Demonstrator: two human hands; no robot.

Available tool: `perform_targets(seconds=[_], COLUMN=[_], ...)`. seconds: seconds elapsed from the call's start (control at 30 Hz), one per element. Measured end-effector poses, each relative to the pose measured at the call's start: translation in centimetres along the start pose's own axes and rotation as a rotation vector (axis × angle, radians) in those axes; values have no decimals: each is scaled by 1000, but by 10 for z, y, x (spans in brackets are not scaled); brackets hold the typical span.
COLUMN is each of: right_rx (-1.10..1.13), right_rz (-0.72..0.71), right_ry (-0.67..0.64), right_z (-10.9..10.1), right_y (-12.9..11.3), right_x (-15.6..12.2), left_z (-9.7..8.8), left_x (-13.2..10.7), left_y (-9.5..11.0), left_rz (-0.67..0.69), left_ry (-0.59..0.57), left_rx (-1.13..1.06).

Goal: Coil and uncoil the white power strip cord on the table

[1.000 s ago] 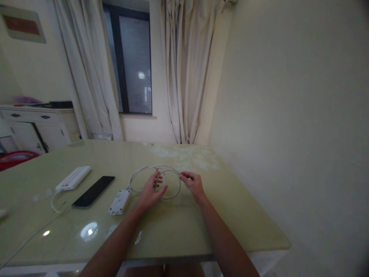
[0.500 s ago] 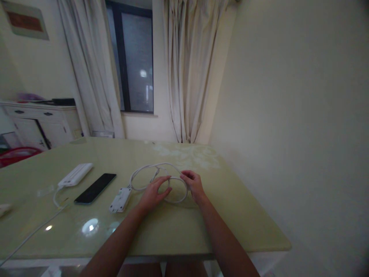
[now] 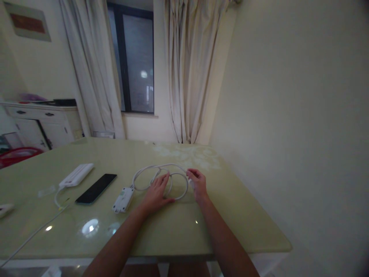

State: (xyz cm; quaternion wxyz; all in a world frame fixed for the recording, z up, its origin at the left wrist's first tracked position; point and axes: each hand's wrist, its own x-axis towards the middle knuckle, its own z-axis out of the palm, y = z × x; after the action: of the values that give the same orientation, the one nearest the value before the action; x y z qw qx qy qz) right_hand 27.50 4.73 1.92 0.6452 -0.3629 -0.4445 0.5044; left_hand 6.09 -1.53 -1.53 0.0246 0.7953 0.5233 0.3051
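Observation:
A white cable (image 3: pixel 150 169) lies in loops on the pale green table (image 3: pixel 236 215), running to a small white power strip (image 3: pixel 122 199). My left hand (image 3: pixel 157 193) rests on the loops with its fingers stretched forward, pressing the cable flat. My right hand (image 3: pixel 197 184) is at the right side of the loops, its fingers pinched on the cable near its end.
A black phone (image 3: pixel 96 188) and a white power bank (image 3: pixel 76 176) with a short lead lie left of the power strip. Another white cord (image 3: pixel 31 234) crosses the near left. The wall is close on the right; a window, curtains and a white cabinet (image 3: pixel 43 123) stand behind.
My left hand has spread flatter over the loops. My right hand has shifted slightly right and away with the cable end, and the loops have widened a little.

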Motion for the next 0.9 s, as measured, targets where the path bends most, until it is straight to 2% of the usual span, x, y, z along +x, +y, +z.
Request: perform_targets(seconds=[0.13,0.23,0.37,0.53,0.6,0.67,0.77,0.83,0.9], right_rx=[-40,-79,-169,-279,-312,-348,-393,-408,-410], right_rz=[-53,-53,-24,-75,-97,-118,-129,-112,-88], right_ry=[49,-22,-147,-220,-228,-200,-132,-111,-112], right_z=[-4,-4,1,5,5,4,1,-1,-3], right_y=[-5,-4,0,10,15,19,21,21,19], right_x=[2,2,-3,-6,-5,-4,-1,0,1], left_z=[6,6,2,0,-1,-4,-16,-26,-35], left_x=[2,4,6,7,7,7,6,4,1], left_y=[0,3,4,0,-1,0,2,1,-2], left_rz=[-33,-81,-166,-313,-303,-226,-152,-214,-352], left_ry=[23,44,127,203,210,230,327,438,527], left_rx=[71,176,358,477,483,475,489,544,610])
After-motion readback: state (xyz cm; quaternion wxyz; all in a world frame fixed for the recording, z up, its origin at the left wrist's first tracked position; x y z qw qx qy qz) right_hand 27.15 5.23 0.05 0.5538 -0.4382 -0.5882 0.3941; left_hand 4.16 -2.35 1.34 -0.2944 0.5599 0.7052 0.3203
